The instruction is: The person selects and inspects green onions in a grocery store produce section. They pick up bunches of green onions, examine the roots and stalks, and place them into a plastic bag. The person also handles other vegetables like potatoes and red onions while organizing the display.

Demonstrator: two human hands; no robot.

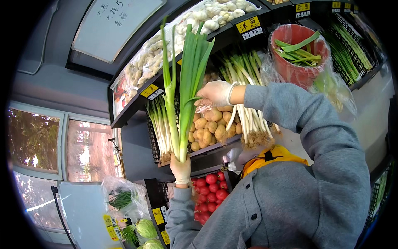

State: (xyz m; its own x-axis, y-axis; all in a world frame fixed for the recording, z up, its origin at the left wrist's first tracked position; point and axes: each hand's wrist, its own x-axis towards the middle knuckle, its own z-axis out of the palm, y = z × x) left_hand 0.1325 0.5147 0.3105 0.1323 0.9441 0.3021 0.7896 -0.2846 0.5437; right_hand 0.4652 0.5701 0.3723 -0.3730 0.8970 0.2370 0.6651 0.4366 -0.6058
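Both hands wear thin pale gloves. My left hand (181, 170) grips the white lower ends of large green onions (186, 124), which stand nearly upright in the picture with their green leaves fanned at the top. At mid-height, my right hand (216, 93) pinches a narrow green leaf (194, 99) that bends out from the stalks. Its fingertips are partly hidden. Behind the held onions lie potatoes (206, 126). A bunch of long green onions with roots (250, 121) rests beside the potatoes, just below my right forearm. More thin green onions (160, 124) lie left of the held stalks.
A red bucket (295, 76) lined with clear plastic holds cut green leaves. Bagged garlic (211, 21) fills the upper shelf. Red radishes (208, 194) lie by my left forearm. Cabbages (146, 228) and a plastic bag of greens (121, 199) are at lower left.
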